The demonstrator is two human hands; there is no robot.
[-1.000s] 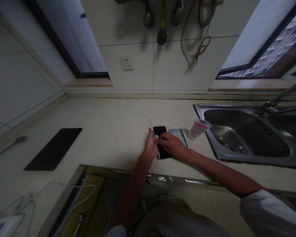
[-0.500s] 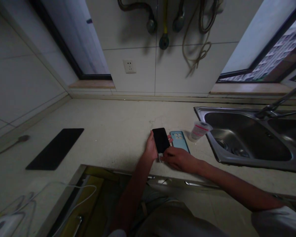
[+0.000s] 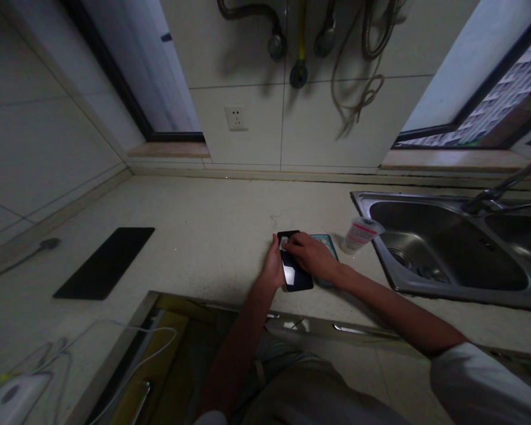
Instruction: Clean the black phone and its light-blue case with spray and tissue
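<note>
A black smartphone (image 3: 300, 281) is held over the counter by my left hand (image 3: 272, 264), which grips its left edge. My right hand (image 3: 312, 254) is closed and pressed to the upper part of the screen. Under its fingertips shows a small white wipe (image 3: 284, 241), perhaps a tissue; its exact kind is hard to make out. A light patch reflects on the lower screen. Just right of the phone, a light-blue phone case (image 3: 331, 245) lies on the counter, partly hidden under my right hand and forearm.
A clear plastic cup (image 3: 360, 236) with red print stands between the case and the steel sink (image 3: 451, 248). A black mat (image 3: 106, 262) lies at the left. A white device (image 3: 17, 398) with cables is at the lower left, by an open drawer (image 3: 159, 342).
My right hand has moved up the screen from the phone's lower end with the white wipe, and now covers more of the case. My left hand keeps its hold.
</note>
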